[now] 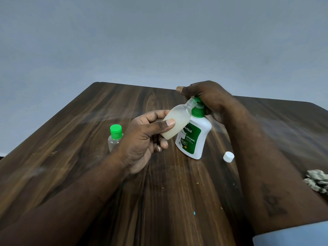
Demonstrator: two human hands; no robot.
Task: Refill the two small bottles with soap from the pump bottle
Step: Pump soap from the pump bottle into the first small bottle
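Observation:
My left hand [145, 139] grips a small uncapped translucent bottle [177, 119], tilted with its open neck up against the green pump head. Pale soap fills its lower part. The white pump bottle [194, 139] with a green label stands on the table just behind it. My right hand [207, 96] lies over the green pump top, fingers curled round it and thumb sticking out to the left. A second small clear bottle with a green cap [115, 137] stands upright left of my left hand, partly hidden by it. A white cap [228, 156] lies right of the pump bottle.
All of it rests on a dark wooden table [88, 166] whose far edge runs behind my hands. A crumpled cloth [317, 181] sits at the right edge. A plain grey wall is behind.

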